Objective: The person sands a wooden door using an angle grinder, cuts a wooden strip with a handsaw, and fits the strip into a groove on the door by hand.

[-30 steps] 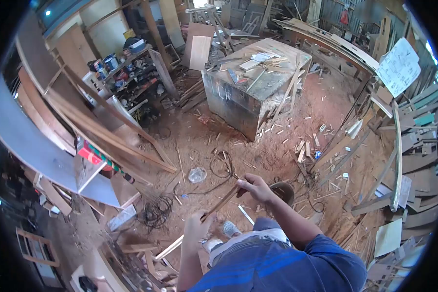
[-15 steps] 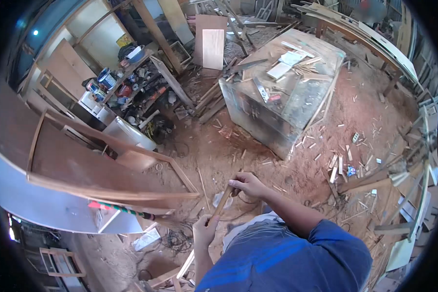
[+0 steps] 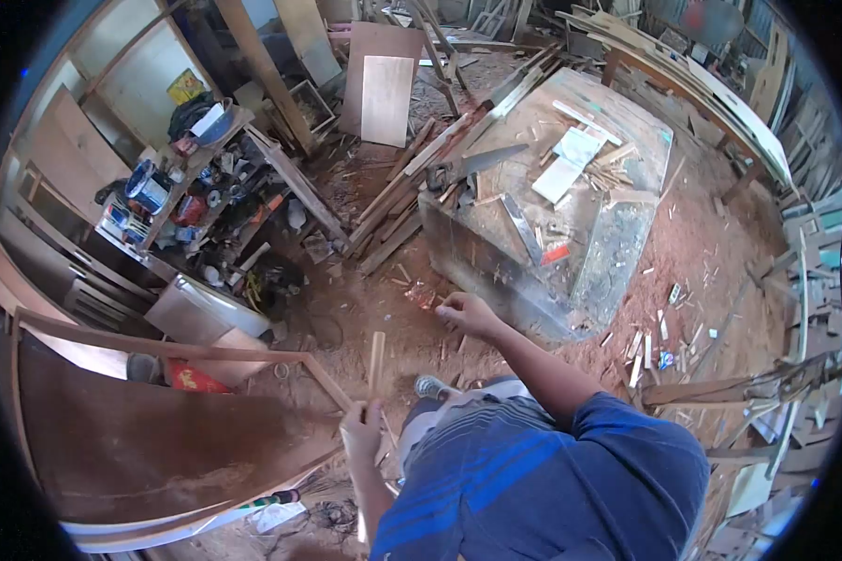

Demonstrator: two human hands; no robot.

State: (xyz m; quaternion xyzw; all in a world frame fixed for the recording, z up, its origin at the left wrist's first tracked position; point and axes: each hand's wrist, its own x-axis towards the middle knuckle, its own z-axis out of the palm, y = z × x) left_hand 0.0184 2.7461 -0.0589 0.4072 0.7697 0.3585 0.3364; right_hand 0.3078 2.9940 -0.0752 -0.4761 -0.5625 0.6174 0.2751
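A short, narrow wooden strip (image 3: 376, 363) stands nearly upright out of my left hand (image 3: 361, 432), whose fingers are wrapped round its lower end. To the left of that hand is a brown framed wooden panel (image 3: 159, 439). My right hand (image 3: 470, 316) is away from the strip, in front of the near side of the workbench (image 3: 496, 266). Its fingers are curled together, and whether anything small is inside them is hidden. On the benchtop lie a handsaw (image 3: 491, 159), a metal square with a red handle (image 3: 524, 229) and a pale board (image 3: 559, 179) among wood offcuts.
Paint cans (image 3: 148, 187) and clutter crowd a shelf (image 3: 196, 178) at the left. Long planks (image 3: 398, 210) lean along the bench's left side. Wood scraps (image 3: 641, 355) litter the dirt floor at right. A long table with boards (image 3: 683, 79) stands at the back right.
My right hand has let go of the wooden strip and moved up toward the bench. My left hand has shifted left, still holding the strip. The view has turned and come closer to the bench.
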